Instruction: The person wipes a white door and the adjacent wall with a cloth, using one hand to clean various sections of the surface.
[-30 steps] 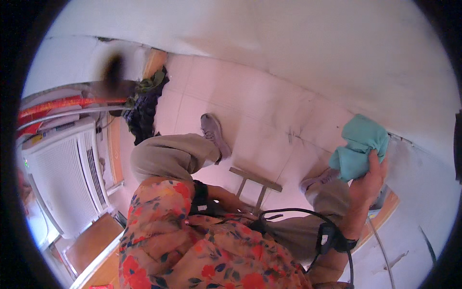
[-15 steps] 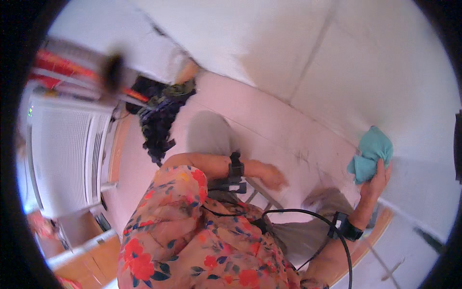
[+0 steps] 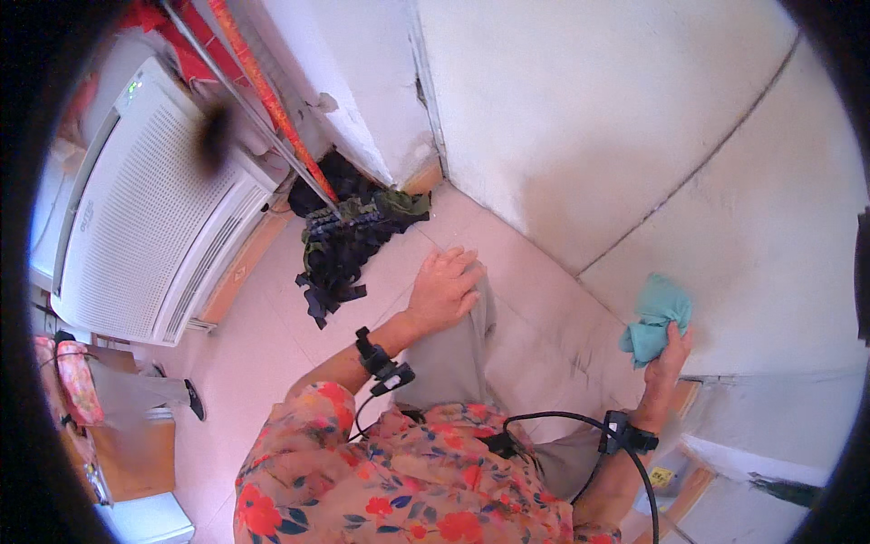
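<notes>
My right hand (image 3: 666, 361) is closed around a folded teal cloth (image 3: 658, 313) and presses it against the low part of the large white wall panel (image 3: 671, 172). My left hand (image 3: 444, 292) lies over my grey-trousered knee (image 3: 444, 363), its fingers stretched out and holding nothing. Both wrists carry black strapped devices, and a black cable runs across my floral top toward the right arm.
Two mops with black and dark green strips (image 3: 349, 236) lean in the corner, one pole orange, one metallic. A white floor-standing appliance (image 3: 159, 199) stands at left. Farther down left are part of a person or a reflection (image 3: 136, 394) and a wooden cabinet (image 3: 136, 453). Tiled floor (image 3: 240, 363) lies between.
My left hand has moved from over my lap onto the knee. The right hand still holds the cloth at the wall, slightly shifted. My view has turned, showing more of the appliance and mops.
</notes>
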`<state>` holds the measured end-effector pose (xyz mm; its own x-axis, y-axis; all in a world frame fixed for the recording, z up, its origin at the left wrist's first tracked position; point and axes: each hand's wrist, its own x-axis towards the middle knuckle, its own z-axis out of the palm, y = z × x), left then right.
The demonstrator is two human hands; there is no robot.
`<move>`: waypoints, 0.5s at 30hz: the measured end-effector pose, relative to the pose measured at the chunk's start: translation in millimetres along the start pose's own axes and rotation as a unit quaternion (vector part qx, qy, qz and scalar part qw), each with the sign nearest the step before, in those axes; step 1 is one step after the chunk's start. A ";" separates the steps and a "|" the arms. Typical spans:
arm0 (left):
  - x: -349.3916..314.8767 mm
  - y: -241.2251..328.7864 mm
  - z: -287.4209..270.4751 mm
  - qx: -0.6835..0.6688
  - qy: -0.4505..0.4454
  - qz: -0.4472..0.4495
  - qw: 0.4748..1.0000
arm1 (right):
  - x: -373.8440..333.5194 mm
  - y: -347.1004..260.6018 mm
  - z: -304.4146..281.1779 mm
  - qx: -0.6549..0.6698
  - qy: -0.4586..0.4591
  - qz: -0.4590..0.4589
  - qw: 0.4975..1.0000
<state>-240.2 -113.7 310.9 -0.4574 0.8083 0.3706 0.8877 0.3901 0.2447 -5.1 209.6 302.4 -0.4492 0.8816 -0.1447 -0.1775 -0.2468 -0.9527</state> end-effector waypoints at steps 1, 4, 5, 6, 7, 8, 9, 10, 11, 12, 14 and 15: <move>-2.1 -3.5 -0.1 -0.017 0.003 -0.006 1.000 | -2.5 6.3 5.6 0.009 0.000 -0.009 1.000; -2.2 -3.1 13.4 -0.050 0.023 -0.015 0.998 | -11.0 -3.4 22.0 0.020 -0.018 -0.013 1.000; -5.7 -2.5 13.9 -0.039 0.032 -0.015 0.999 | -15.5 -9.7 27.7 0.022 -0.014 -0.005 1.000; -8.2 -1.2 14.5 -0.030 0.040 -0.015 0.999 | -11.7 -11.4 26.9 0.009 -0.021 -0.038 0.999; -11.0 -2.8 15.5 -0.033 0.048 -0.010 0.998 | -14.7 -15.9 32.3 0.015 -0.008 -0.039 0.999; -12.6 -4.1 12.4 -0.033 0.058 -0.006 0.998 | -21.7 -21.3 43.8 0.022 0.002 -0.041 0.999; -13.4 -5.2 10.2 -0.034 0.068 -0.003 0.997 | -28.4 -26.4 51.6 0.029 0.010 -0.043 0.999; -14.6 -6.0 13.3 -0.035 0.061 -0.001 0.998 | -30.7 -28.4 53.5 0.032 -0.022 -0.077 0.996; -11.9 -2.8 14.9 -0.037 0.051 0.005 0.998 | -42.3 -39.7 56.3 0.051 -0.022 -0.089 0.995; -8.6 -0.3 16.4 -0.037 0.040 0.009 0.998 | -55.8 -50.9 61.2 0.070 -0.024 -0.099 0.992; 0.3 -4.7 10.9 0.002 -0.073 0.035 0.997 | -59.4 -65.5 58.2 0.103 -0.022 -0.121 0.987; 4.4 -5.1 8.6 0.023 -0.132 0.046 0.990 | -56.6 -72.9 53.5 0.093 -0.027 -0.151 0.984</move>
<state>-246.3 -108.3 303.5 -0.3507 0.9259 0.1402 0.9288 0.3248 0.1784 -13.5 156.1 394.4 -0.3953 0.9050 0.1570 -0.4651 -0.0499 -0.8838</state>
